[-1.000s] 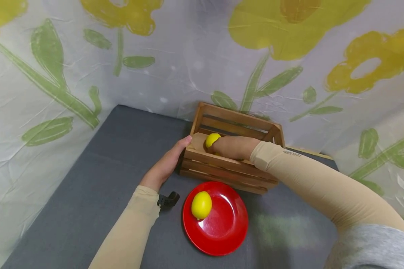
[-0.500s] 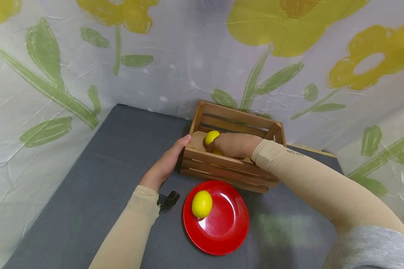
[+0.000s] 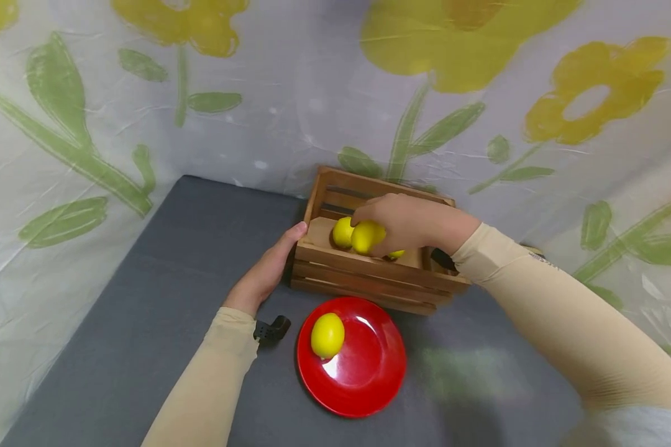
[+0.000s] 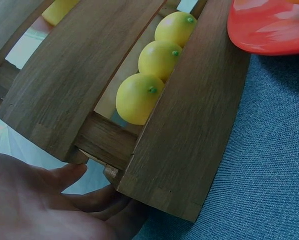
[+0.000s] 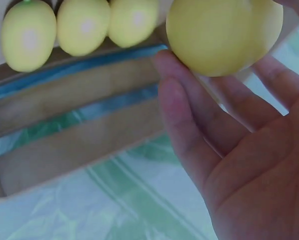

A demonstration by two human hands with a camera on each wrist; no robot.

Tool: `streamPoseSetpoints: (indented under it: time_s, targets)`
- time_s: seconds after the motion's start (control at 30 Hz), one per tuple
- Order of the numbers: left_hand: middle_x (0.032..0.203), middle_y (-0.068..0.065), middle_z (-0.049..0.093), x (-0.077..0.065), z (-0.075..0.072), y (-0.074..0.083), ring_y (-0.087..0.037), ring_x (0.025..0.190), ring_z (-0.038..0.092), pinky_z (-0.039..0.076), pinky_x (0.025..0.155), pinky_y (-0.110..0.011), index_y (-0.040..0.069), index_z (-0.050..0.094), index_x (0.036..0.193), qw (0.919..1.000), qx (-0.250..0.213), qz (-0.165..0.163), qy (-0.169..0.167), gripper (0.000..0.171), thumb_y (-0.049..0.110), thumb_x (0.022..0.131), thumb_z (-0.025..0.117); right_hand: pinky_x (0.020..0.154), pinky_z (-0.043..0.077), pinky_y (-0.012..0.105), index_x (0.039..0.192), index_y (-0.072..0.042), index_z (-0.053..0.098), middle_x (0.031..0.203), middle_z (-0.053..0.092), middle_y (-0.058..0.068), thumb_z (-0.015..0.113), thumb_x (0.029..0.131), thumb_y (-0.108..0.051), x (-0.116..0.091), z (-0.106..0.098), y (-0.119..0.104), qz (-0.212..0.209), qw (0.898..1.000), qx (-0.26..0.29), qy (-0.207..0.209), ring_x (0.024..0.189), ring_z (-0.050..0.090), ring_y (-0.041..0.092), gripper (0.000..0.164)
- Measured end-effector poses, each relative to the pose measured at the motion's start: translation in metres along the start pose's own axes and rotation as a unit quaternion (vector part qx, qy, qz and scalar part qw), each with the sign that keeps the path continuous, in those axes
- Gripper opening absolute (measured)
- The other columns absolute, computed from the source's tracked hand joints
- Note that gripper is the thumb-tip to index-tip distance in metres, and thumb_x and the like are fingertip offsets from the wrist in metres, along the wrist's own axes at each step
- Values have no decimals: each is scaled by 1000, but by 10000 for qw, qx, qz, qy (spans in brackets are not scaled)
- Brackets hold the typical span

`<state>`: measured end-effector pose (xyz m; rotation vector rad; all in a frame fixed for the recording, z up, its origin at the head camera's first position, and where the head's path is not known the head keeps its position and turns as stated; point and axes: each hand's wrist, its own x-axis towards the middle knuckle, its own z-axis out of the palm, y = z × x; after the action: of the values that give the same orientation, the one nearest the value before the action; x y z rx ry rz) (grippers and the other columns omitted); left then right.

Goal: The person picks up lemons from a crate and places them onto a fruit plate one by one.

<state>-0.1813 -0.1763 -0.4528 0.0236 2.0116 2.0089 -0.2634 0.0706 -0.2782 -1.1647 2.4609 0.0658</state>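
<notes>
In the head view my right hand (image 3: 405, 220) is over the wooden crate (image 3: 363, 266) and holds a lemon (image 3: 369, 237) at its fingertips. The right wrist view shows that lemon (image 5: 222, 35) large, fingers spread along one side of it. Three more lemons lie in a row on the crate floor, among them a near-end lemon (image 4: 139, 98) seen between the slats. My left hand (image 3: 268, 273) grips the crate's left end, thumb tip at the top corner; in the left wrist view its fingers (image 4: 97, 200) reach around the slat ends.
A red plate (image 3: 363, 372) with one lemon (image 3: 327, 336) on it stands in front of the crate on the dark grey table (image 3: 190, 261). A flower-print curtain (image 3: 291, 93) hangs right behind the crate.
My right hand has risen from inside the crate with a lemon, uncovering more of the crate's inside. The left hand stays at the crate's left end, and the plate with its lemon stays put.
</notes>
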Motion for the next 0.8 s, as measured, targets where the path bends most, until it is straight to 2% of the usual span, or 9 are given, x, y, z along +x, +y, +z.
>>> streamPoseSetpoints:
  time_s: [0.13,0.27,0.37,0.57,0.8]
  targets:
    - [183,-3,3,4,-7,-4,-28,169,1,-5,134,-65,21,12,175,10000,-51,42,20,92,74,104,36,105,55,42,145,-21,66,145,67,-1,87,90,-34,-20,-8,-7,49,9997,-35,249,123,64,22,59]
    - [183,-5,0,7,-14,-7,-28,169,-2,-6,134,-65,17,9,175,9997,-209,116,80,92,70,105,35,90,56,38,144,-23,66,138,68,-4,86,90,-32,-36,-14,-13,4,9987,-32,509,104,64,19,58]
    - [183,-6,-1,8,-18,-8,-28,168,-3,-5,135,-65,17,6,175,9995,-279,134,65,92,69,105,34,84,53,36,141,-24,67,133,68,-6,86,90,-31,-52,-13,-19,15,9978,61,658,97,61,17,55]
    - [182,-6,-1,9,-28,-7,-27,168,-2,-3,135,-65,18,3,175,9993,-326,185,47,93,71,105,33,86,57,35,141,-26,67,139,67,-5,88,90,-30,-78,-2,-30,27,9967,108,809,99,63,14,55]
    - [181,-10,4,10,-36,-6,-31,166,5,0,134,-66,17,4,175,9988,-397,293,42,92,70,105,33,82,59,31,141,-29,66,138,67,-5,89,90,-29,-88,20,-47,-148,9953,334,896,93,66,11,56]
